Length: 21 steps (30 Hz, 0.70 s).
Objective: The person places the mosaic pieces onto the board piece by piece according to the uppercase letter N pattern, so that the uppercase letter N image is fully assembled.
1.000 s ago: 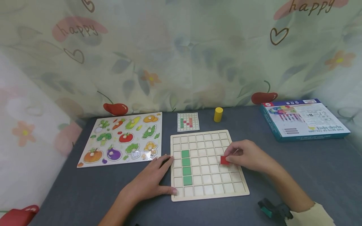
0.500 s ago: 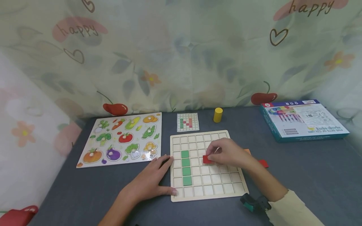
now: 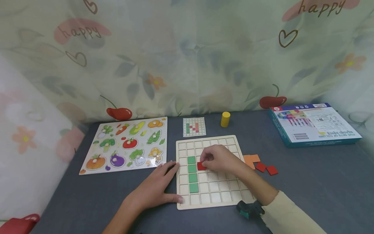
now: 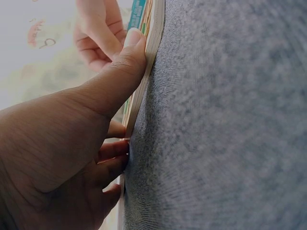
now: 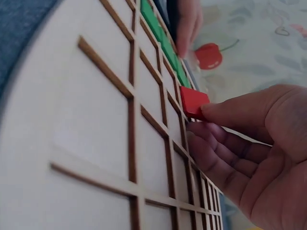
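Note:
A square wooden grid board (image 3: 216, 205) lies on the dark tabletop in the head view. Green square tiles (image 3: 193, 178) fill part of its second column from the left. My right hand (image 3: 220, 158) pinches a red square tile (image 3: 201, 166) over the board, just right of the green column. In the right wrist view, thumb and fingers grip that red tile (image 5: 194, 101), slightly tilted at the grid. With fairly straight fingers, my left hand (image 3: 156, 186) rests against the board's left edge, its thumb (image 4: 134, 40) on the front left corner.
Right of the board lie loose orange tiles (image 3: 250, 160) and two red tiles (image 3: 272, 170). A small pattern card (image 3: 194, 126) and a yellow cylinder (image 3: 225, 119) stand behind it. A vegetable puzzle (image 3: 128, 143) is at left, a flat box (image 3: 315, 125) at back right.
My right hand has carried the red tile leftward across the board to beside the green column, uncovering the loose orange and red tiles. The left hand has stayed in place.

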{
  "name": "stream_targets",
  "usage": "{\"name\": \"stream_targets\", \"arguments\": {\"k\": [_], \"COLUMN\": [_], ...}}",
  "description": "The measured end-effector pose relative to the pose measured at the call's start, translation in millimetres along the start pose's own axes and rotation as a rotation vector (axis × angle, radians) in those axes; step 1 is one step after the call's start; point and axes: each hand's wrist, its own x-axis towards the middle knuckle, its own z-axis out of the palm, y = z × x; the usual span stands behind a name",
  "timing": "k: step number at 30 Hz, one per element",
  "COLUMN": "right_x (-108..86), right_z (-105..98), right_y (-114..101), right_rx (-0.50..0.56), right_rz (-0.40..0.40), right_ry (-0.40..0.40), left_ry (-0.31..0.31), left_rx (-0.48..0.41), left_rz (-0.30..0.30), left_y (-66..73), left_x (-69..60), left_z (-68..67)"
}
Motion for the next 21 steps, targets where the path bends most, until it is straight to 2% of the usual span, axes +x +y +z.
{"name": "stream_targets", "arguments": {"k": [14,21], "right_x": [-7.4,-14.5], "right_z": [9,13], "right_y": [-10,-13], "right_rx": [-0.205,-0.237], "right_rz": [-0.047,-0.026], "right_ry": [0.042,0.054], "left_ry": [0.012,0.013], "left_rx": [0.002,-0.003], "left_rz": [0.011,0.009], "left_y": [0.1,0.3], "left_x": [-0.2,-1.0], "left_z": [1.0,0.4]}}
